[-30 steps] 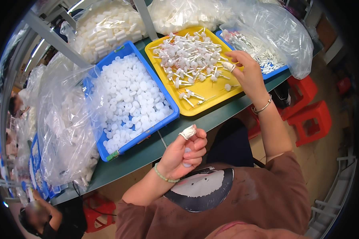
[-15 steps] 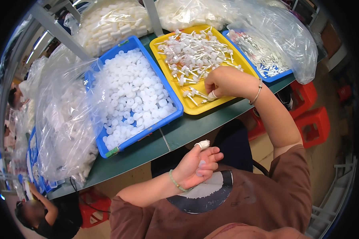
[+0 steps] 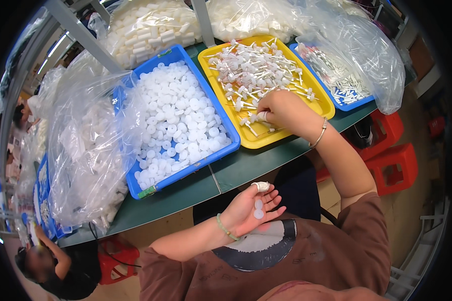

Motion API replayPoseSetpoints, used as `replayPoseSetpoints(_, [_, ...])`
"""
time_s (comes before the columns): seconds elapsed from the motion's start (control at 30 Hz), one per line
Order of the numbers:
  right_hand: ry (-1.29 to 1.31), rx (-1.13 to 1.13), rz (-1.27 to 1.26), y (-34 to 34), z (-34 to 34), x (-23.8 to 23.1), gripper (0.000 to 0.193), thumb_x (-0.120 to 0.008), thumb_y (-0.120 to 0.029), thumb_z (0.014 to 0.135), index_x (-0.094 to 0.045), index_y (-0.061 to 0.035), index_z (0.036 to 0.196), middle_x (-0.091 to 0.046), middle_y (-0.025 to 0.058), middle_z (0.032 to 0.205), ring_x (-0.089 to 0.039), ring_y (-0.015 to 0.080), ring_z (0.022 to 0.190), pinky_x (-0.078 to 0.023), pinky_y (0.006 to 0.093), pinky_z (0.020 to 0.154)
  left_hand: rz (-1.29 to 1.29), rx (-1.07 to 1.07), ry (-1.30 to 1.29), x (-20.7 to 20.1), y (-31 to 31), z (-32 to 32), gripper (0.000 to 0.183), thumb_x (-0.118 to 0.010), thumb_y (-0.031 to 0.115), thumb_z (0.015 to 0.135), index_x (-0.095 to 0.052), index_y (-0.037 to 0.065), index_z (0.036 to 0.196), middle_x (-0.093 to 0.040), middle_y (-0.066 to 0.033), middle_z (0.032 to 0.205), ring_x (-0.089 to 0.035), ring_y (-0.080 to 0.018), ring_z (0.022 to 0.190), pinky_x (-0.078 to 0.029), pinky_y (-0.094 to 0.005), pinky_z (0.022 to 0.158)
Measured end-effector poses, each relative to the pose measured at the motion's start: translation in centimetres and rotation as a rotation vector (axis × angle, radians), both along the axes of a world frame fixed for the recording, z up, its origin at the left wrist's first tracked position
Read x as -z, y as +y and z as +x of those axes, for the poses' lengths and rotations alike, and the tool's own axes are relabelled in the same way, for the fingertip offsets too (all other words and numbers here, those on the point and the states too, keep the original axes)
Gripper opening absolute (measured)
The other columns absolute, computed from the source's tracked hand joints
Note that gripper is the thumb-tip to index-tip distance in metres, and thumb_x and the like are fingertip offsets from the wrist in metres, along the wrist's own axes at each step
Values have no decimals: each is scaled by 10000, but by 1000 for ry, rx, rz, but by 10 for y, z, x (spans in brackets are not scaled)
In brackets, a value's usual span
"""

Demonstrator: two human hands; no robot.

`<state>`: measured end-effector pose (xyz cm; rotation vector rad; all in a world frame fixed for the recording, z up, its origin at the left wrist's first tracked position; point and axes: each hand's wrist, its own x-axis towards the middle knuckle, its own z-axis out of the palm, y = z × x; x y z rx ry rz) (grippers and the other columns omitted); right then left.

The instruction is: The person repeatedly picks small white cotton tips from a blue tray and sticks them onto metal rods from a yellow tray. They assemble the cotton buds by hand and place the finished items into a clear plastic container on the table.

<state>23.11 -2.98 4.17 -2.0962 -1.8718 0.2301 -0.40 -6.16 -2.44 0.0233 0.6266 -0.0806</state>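
My left hand (image 3: 241, 214) is palm up in front of my shirt, fingers loosely curled and apart. A few translucent white plastic discs (image 3: 258, 209) lie in it against the fingers. White tape wraps its thumb. Over the front of the yellow tray (image 3: 253, 142), my right hand (image 3: 289, 114) has its fingers pinched together, its thumb also taped; whatever lies between the fingertips is hidden. Many white pieces with a disc on a thin stem (image 3: 256, 62) fill that tray. Beside it, the blue tray (image 3: 213, 101) is heaped with similar loose discs (image 3: 178, 108).
Clear plastic bags (image 3: 88, 160) of white parts crowd the left side. More bagged white cylinders (image 3: 155, 37) stand behind the trays. A second blue tray (image 3: 356, 104) with small white tubes is at the right. Red stools (image 3: 397, 170) stand beyond the green table (image 3: 196, 188).
My left hand has opened its fingers, showing the discs more fully. My right hand stays at the front of the yellow tray, its fingers still pinched. The whole view has shifted slightly.
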Motion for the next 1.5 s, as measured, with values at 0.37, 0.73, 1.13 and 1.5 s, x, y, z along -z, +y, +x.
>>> replayPoseSetpoints(0.37, [-294, 46, 6, 22, -10, 8, 97, -643, -111, 717, -697, -54, 773, -657, 138, 757, -636, 307, 739, -503, 403, 680, 92, 109, 134, 18, -9, 6, 102, -557, 147, 905, -547, 50, 932, -565, -69, 927, -582, -189, 854, -512, -369, 835])
replayPoseSetpoints(0.73, [-40, -3, -31, 17, -4, -8, 136, -602, -109, 759, -686, -19, 817, -654, 146, 715, -642, 275, 684, -505, 374, 650, 417, 161, -361, -26, 16, -5, 259, -454, 69, 957, -504, 20, 1206, -586, -126, 1131, -430, -44, 617, -364, -158, 525])
replayPoseSetpoints(1.13, [206, -20, 91, -13, 16, -4, 162, -651, -62, 704, -665, -31, 862, -660, 124, 817, -634, 262, 778, -495, 362, 710, 739, 24, -362, -58, 48, -8, 447, -475, 86, 920, -405, -32, 1346, -517, -51, 1130, -416, -43, 770, -372, -178, 651])
replayPoseSetpoints(1.5, [-142, -18, 163, 1, -14, 10, 120, -632, -88, 726, -672, -39, 827, -637, 128, 819, -620, 304, 779, -498, 395, 724, 831, 25, -362, -39, 60, -7, 391, -455, 150, 963, -422, 17, 1329, -526, -23, 941, -384, -32, 638, -330, -153, 546])
